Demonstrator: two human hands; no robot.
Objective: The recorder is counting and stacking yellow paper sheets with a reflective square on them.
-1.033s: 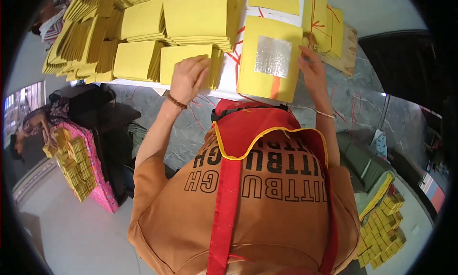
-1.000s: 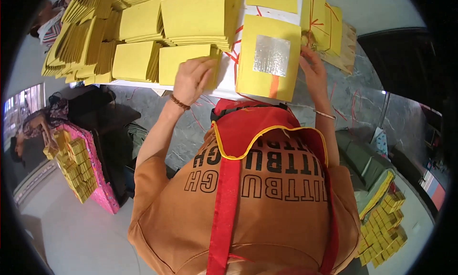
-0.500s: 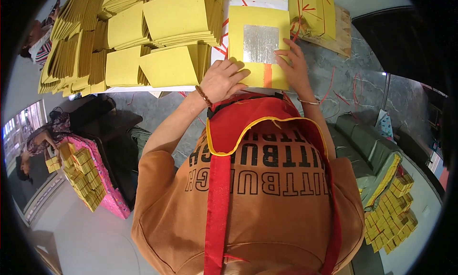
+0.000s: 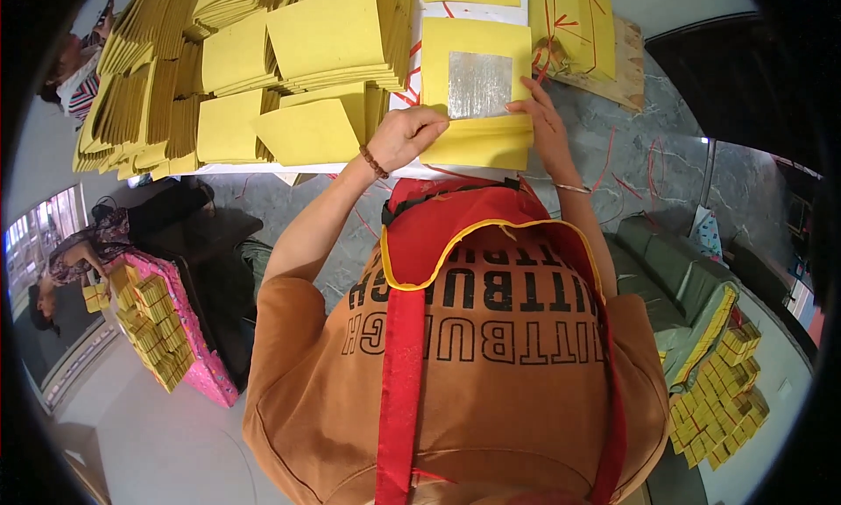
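Observation:
In front of me on the table lies a yellow paper sheet with a silver foil square in its middle. Its near edge is turned up into a folded flap that runs along the lower rim of the foil. My left hand is closed, with thumb and fingertips pinching the left end of the fold. At the right end, my right hand grips the paper's edge between thumb and fingers. The orange strip on the paper is hidden under the flap.
Fanned stacks of folded yellow paper fill the table's left side. A yellow bundle tied with red string rests on a wooden board at the right. Two people are at the far left, one beside a pink-covered table with yellow bundles.
The sheet's near edge has been folded up, covering the orange strip. My left hand has closed into a pinch on the fold, and my right fingers have drawn in at the right edge.

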